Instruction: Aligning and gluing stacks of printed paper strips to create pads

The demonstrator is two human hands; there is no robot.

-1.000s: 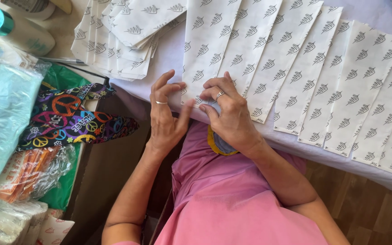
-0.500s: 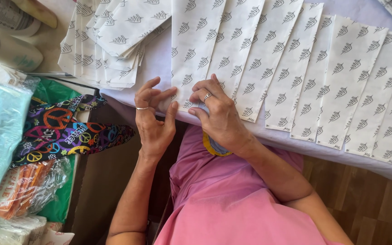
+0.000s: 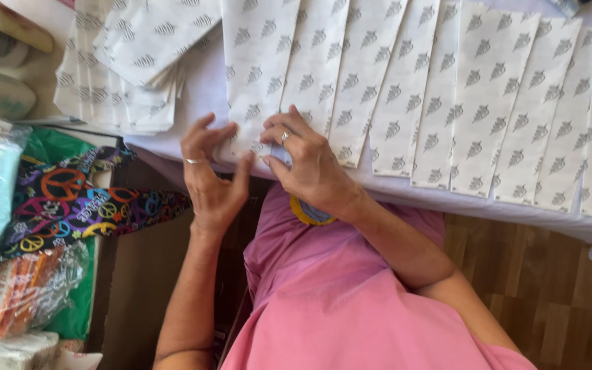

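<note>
We pinch bag (image 3: 258, 75) w/ right hand (image 3: 310, 164) at its near end; long axis runs away; left hand (image 3: 210, 171) open, just beside.

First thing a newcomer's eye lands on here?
The row of white patterned paper bags fanned side by side across the table's top edge. Below it, at centre, the left hand and right hand meet at the lower end of one bag. At the left edge, a bright cloth with peace signs stands out.
</note>
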